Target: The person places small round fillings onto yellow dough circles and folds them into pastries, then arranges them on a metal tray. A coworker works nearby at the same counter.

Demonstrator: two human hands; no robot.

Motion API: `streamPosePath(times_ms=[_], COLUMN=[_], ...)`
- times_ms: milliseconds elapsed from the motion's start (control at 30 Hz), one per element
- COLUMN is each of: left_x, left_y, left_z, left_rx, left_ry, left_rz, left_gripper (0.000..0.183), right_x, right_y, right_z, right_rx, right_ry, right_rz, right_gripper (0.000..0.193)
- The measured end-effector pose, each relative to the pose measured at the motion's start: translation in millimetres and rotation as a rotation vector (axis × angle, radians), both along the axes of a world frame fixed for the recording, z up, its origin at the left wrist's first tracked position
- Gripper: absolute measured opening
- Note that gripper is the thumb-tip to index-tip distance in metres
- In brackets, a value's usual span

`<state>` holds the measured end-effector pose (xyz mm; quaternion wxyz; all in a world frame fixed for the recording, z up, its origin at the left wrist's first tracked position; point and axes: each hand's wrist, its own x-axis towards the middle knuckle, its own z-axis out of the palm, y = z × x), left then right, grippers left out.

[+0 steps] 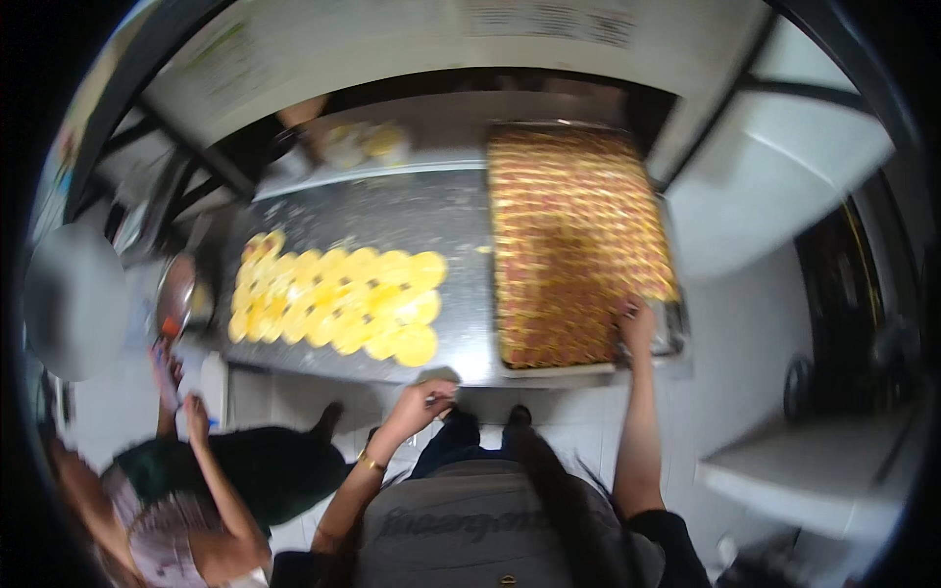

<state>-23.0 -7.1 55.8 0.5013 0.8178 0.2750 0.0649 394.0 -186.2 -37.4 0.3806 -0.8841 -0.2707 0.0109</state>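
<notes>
My right hand (635,325) reaches down to the near right part of a large metal tray (670,328), its fingers pinched together at the edge of the tightly packed rows. Those rows are small red-and-yellow pieces (569,216), likely filled dough, and they cover most of the tray. What the right fingers hold is too small to tell. My left hand (428,397) hovers at the counter's front edge with its fingers curled; whatever may be inside is hidden. Left of the tray, overlapping flat yellow dough rounds (338,299) lie in rows on the dark counter.
A co-worker (176,490) stands close on my left, hands near a metal bowl (177,294) with a red tool. Bags or tubs of yellowish stuff (368,144) sit at the back of the counter (461,211). A white panel (441,44) overhangs the far side.
</notes>
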Motion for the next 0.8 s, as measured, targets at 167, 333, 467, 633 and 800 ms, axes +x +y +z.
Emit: streamPosePath(times_ms=[167, 333, 467, 633, 800], left_x=[-17.4, -44.6, -101.6, -197.0, -206.2], left_y=[48.0, 152.4, 294.6, 464.2, 540.8], left_z=[3.5, 40.9, 10.5, -27.7, -38.6], left_rx=[0.055, 0.287, 0.527, 0.632, 0.451], left_ry=[-0.004, 0.010, -0.063, 0.155, 0.401], left_rz=[0.031, 0.439, 0.822, 1.167, 1.166], left_gripper=[0.025, 0.018, 0.013, 0.015, 0.021], right_x=[-1.6, -23.9, -53.6, -113.9, -163.8], right_y=[-13.4, -40.2, -43.2, 11.9, 61.8], right_z=[3.7, 38.4, 62.6, 119.6, 129.7], right_rx=[0.099, 0.131, 0.202, -0.031, -0.286], right_ry=[0.128, 0.135, 0.058, 0.048, -0.179], right_rz=[0.030, -0.168, -0.188, -0.209, 0.058], right_gripper=[0.033, 0.051, 0.024, 0.021, 0.023])
